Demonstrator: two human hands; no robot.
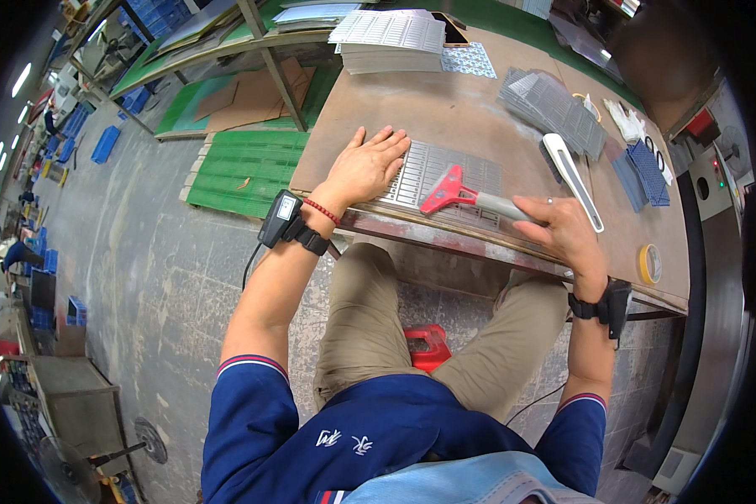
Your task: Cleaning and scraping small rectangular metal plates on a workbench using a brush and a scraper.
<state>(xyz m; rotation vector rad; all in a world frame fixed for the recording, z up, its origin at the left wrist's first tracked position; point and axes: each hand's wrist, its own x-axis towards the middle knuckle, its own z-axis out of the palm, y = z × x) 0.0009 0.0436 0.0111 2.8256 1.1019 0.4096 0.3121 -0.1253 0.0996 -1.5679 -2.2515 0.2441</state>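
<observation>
A thin grey metal sheet (433,165) with rows of small slots lies near the front edge of the workbench. Flat on its left end rests my left hand (366,168), fingers stretched out. My right hand (568,231) is wrapped round the grey handle of a scraper (450,191). The scraper's red head points left and sits over the middle of the sheet; whether its blade touches the metal I cannot tell. A white-handled brush (573,181) with dark bristles lies just beyond my right hand.
At the back of the bench (328,139) stands a stack of slotted sheets (392,42), beside a phone (451,30). Grey sheets (553,109) are piled to the right. A yellow tape roll (649,264), white gloves (626,123) and blue slotted pieces (645,172) lie at the right.
</observation>
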